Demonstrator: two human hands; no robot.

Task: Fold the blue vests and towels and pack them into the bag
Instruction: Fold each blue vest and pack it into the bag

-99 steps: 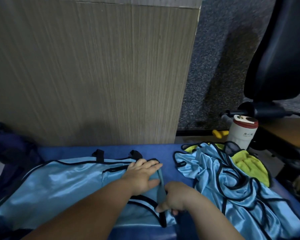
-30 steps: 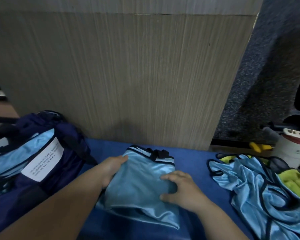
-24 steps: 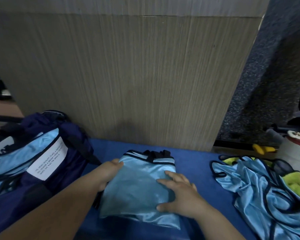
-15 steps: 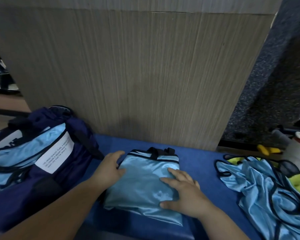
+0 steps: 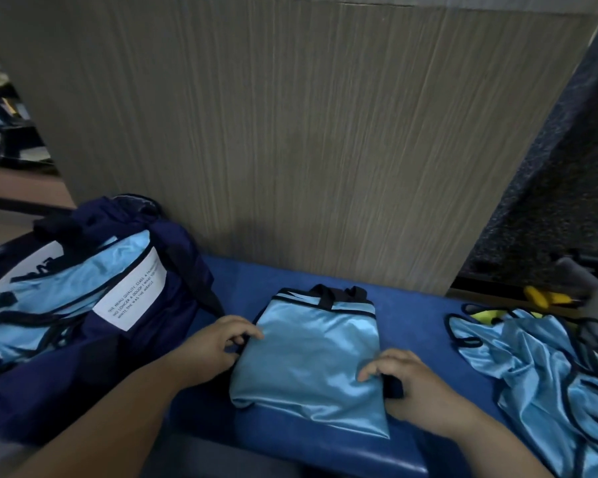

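Observation:
A folded light-blue vest [image 5: 311,353] with black trim lies on the blue bench [image 5: 242,281] in front of me. My left hand [image 5: 218,343] pinches its left edge, fingers curled at the fabric. My right hand [image 5: 408,384] grips the vest's right edge, fingertips on top and black trim under them. To the left stands an open navy bag [image 5: 159,305] with a white label and light-blue vests [image 5: 59,298] inside. A loose heap of blue vests [image 5: 539,367] lies at the right.
A wood-grain panel [image 5: 290,132] rises right behind the bench. Yellow-green cloth [image 5: 487,315] peeks from under the heap at the right. A yellow object [image 5: 546,298] lies on the ledge beyond. Dark carpeted floor [image 5: 549,201] shows at the far right.
The vest went from spread flat to a folded square. Over the last second both hands slid from pressing on top of it to its left and right edges, fingers curling in.

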